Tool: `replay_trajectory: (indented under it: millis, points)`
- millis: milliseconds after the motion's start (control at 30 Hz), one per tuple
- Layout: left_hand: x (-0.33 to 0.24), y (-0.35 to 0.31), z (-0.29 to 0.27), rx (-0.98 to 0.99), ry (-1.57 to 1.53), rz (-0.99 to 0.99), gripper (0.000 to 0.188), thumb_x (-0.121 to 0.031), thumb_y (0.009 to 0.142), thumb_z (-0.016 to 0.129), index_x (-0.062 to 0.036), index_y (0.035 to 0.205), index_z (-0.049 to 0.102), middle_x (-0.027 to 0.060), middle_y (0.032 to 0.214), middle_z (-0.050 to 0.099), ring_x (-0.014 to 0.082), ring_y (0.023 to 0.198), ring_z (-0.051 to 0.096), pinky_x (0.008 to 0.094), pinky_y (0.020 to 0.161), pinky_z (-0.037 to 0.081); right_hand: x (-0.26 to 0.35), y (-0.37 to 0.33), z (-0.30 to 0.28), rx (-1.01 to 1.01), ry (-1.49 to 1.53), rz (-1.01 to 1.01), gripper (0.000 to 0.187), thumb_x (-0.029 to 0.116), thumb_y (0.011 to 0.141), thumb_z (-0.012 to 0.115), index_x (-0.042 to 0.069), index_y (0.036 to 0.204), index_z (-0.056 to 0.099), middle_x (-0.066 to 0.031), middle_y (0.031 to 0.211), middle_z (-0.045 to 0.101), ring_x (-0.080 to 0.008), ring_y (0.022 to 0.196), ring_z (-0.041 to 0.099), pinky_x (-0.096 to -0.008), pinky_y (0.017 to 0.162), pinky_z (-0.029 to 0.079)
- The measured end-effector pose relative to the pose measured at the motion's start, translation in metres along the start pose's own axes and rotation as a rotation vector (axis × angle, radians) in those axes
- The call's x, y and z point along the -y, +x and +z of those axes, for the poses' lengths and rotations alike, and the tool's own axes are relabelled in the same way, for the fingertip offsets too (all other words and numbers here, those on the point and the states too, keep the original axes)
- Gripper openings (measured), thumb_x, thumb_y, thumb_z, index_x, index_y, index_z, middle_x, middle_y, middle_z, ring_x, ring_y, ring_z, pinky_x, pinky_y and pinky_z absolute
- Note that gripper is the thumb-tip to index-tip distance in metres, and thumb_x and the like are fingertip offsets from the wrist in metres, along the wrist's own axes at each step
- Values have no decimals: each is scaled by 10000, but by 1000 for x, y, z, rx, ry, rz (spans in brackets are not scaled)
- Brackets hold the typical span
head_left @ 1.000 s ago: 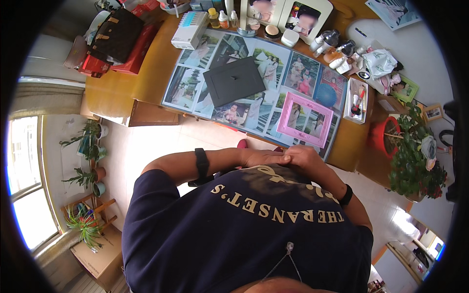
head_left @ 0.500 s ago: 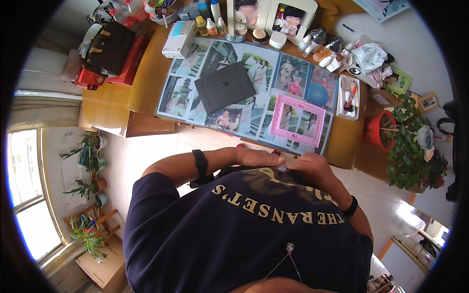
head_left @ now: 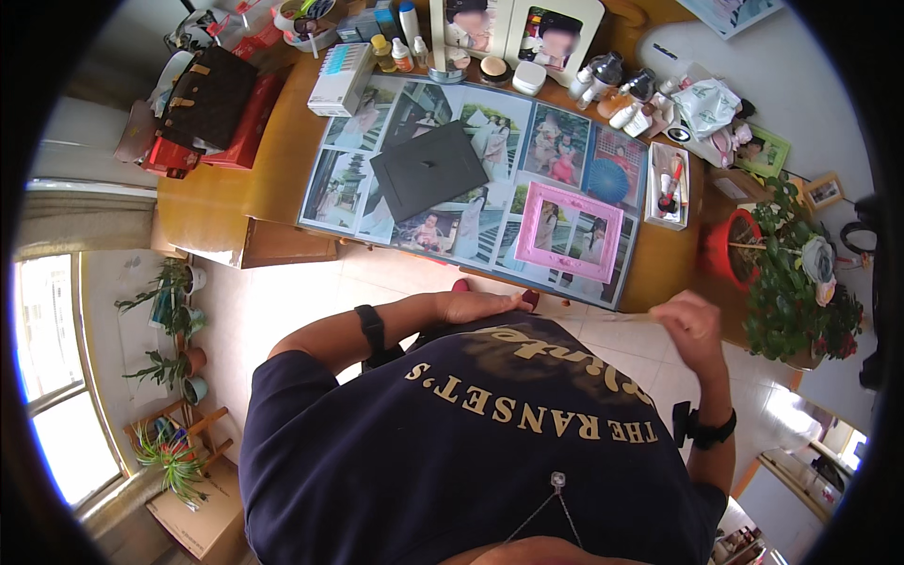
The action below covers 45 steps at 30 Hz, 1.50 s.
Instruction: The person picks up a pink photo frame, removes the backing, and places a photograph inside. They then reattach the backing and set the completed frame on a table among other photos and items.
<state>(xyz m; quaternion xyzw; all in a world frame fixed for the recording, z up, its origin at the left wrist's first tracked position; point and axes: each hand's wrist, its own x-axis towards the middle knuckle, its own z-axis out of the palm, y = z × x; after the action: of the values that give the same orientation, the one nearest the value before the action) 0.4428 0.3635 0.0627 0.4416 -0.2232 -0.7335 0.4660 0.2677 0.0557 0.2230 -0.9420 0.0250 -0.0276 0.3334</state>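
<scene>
In front of my belly, my left hand [head_left: 482, 305] is closed, with its fingertips and whatever they hold hidden behind my dark shirt. Out to the right, beyond the table's near edge, my right hand [head_left: 689, 325] is raised in a pinch. A thin pale strip [head_left: 617, 317] runs from its fingers toward the left hand; its kind is unclear. On the table lies an ornate pink photo frame [head_left: 569, 231], apart from both hands. Farther left rests a dark grey rectangular panel [head_left: 431, 169], tilted, with a small knob-like part in its middle.
Printed photos cover the tabletop sheet [head_left: 330, 226]. Bottles, a white box [head_left: 339, 80] and standing picture frames line the far edge. At right are a white tray of small items [head_left: 667, 217] and a potted plant [head_left: 739, 250]. Bags sit at far left.
My right hand has moved right and up, away from my left hand, and the pale strip now stretches between them. The left hand has shifted slightly left.
</scene>
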Motion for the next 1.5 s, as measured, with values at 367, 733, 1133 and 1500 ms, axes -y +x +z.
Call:
replay_trajectory:
  millis: [367, 733, 1133, 1500]
  points:
    - [-12, -13, -31, -300, -86, 347, 718, -571, 979, 255, 0, 1398, 374, 145, 1405, 427, 268, 1328, 361, 428, 1117, 219, -30, 29, 62, -132, 832, 501, 221, 93, 910, 592, -1, 1109, 619, 13, 877, 583, -69, 798, 556, -213, 760, 471]
    - [-10, -23, -31, -592, -174, 356, 444, -375, 967, 487, -43, 1260, 517, 62, 1193, 586, 167, 1096, 531, 334, 951, 388, -15, 46, 98, -41, 1175, 463, 200, 75, 945, 539, 22, 1128, 602, 3, 890, 572, -73, 794, 527, -238, 769, 463]
    - [6, -58, -35, -782, -292, 714, 498, 4, 927, 507, -103, 1392, 364, 116, 1092, 640, 154, 947, 602, 288, 847, 474, 8, 72, 141, 77, 1238, 468, 308, 57, 945, 523, 32, 1251, 548, -19, 899, 577, -110, 794, 551, -265, 761, 460]
    - [50, -134, -30, -884, -461, 356, 304, -168, 978, 489, 3, 1212, 581, 108, 1053, 667, 171, 973, 639, 292, 870, 506, 45, 105, 180, 378, 760, 314, 289, 4, 869, 625, 83, 1146, 646, 16, 886, 593, -98, 784, 562, -216, 634, 447]
